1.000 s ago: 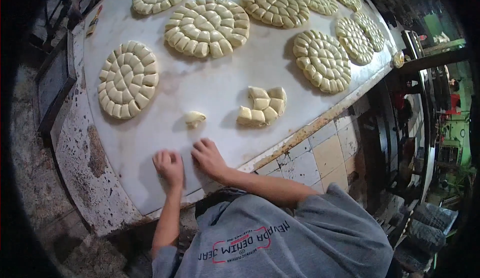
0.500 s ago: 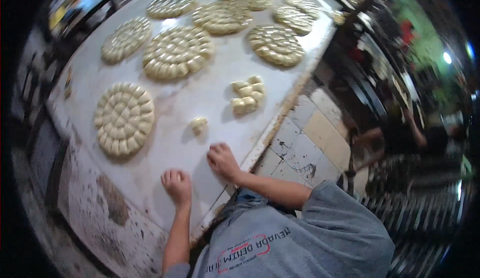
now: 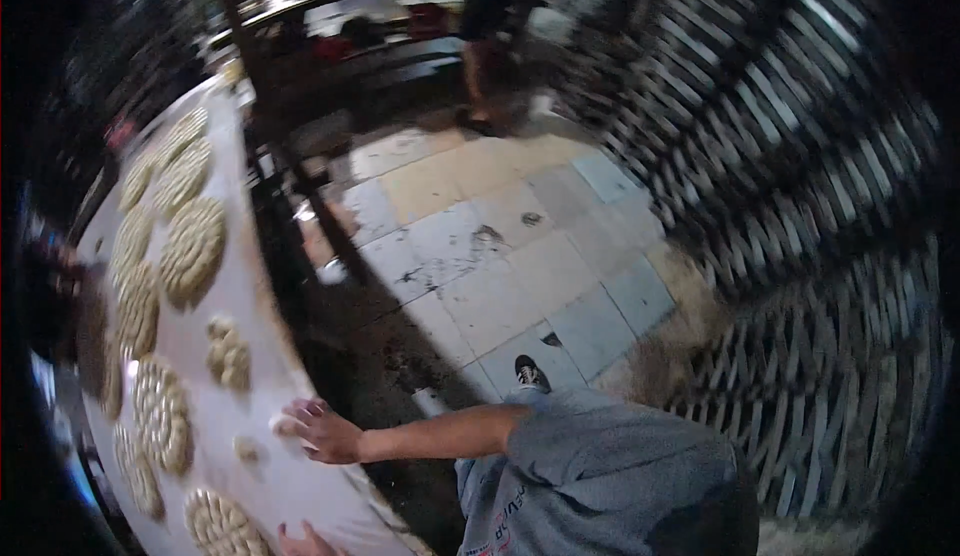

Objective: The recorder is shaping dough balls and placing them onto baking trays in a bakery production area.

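Note:
My right hand [image 3: 325, 433] reaches left over the pale tabletop near its edge, fingers bent. A small whitish piece of dough [image 3: 277, 423] shows at its fingertips, slightly blurred. Only the tips of my left hand [image 3: 303, 540] come into view at the lower edge; what may lie under them is hidden. Just left of my right hand sits a small lump of dough [image 3: 246, 448]. Beyond it lies a loose cluster of glossy dough pieces [image 3: 228, 354]. A round slab of segmented dough [image 3: 218, 524] is nearest my left hand.
Several more round dough slabs [image 3: 193, 246] cover the far and left parts of the table [image 3: 285, 476]. Right of the table is a tiled floor [image 3: 500, 266], with my shoe [image 3: 530, 371] on it. Slatted racks [image 3: 800, 356] stand at the right. A person's leg [image 3: 475, 81] shows at the back.
My view has swung to the right, so the table now lies at the left and the floor fills the middle. My left hand has mostly dropped out of view.

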{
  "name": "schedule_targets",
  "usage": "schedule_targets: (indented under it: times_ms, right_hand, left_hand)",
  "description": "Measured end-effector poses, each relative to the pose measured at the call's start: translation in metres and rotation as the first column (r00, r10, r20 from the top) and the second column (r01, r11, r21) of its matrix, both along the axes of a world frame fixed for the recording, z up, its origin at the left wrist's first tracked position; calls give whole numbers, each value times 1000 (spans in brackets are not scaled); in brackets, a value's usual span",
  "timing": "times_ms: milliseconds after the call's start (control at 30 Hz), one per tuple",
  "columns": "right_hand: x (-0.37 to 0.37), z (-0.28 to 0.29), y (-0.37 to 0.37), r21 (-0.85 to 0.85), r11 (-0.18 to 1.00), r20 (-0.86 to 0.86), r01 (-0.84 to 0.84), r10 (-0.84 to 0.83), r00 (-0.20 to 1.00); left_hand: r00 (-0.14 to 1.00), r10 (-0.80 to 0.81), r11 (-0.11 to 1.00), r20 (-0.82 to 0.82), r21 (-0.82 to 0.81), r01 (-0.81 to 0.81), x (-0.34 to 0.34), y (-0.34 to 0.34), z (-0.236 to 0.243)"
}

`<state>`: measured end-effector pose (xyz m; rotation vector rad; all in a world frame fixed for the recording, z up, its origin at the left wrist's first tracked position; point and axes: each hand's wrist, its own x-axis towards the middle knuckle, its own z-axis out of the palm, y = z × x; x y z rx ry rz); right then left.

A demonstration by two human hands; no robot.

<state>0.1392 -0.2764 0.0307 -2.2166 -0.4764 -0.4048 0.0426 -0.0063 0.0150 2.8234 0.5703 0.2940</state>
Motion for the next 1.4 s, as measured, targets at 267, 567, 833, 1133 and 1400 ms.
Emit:
schedule_targets:
  times_ms: [267, 567, 833, 1133, 1400]
  right_hand:
    - [-234, -244, -393, -495, 837, -592, 234, -521, 614]
    - [-629, -228, -632, -389, -403, -336, 828, -775, -535]
    - [-657, -172, -754, -556, -456, -180, 695, -750, -637]
    - [-695, -86, -1058, -502, -548, -13, 669, -769, -639]
    - [-733, 40, -1249, -550, -515, 58, 657, -809, -585]
  left_hand:
    - [662, -703, 400, 260, -625, 670, 92, -376, -2]
    - [-486, -865, -215, 126, -968, 131, -162, -832, -13]
    - [-815, -550, -713, -179, -407, 571, -165, -1009, -184]
    - [-692, -700, -700, 177, -363, 616, -85, -1381, -146]
    - [-411, -682, -731, 605, -583, 354, 0, -1643, -54]
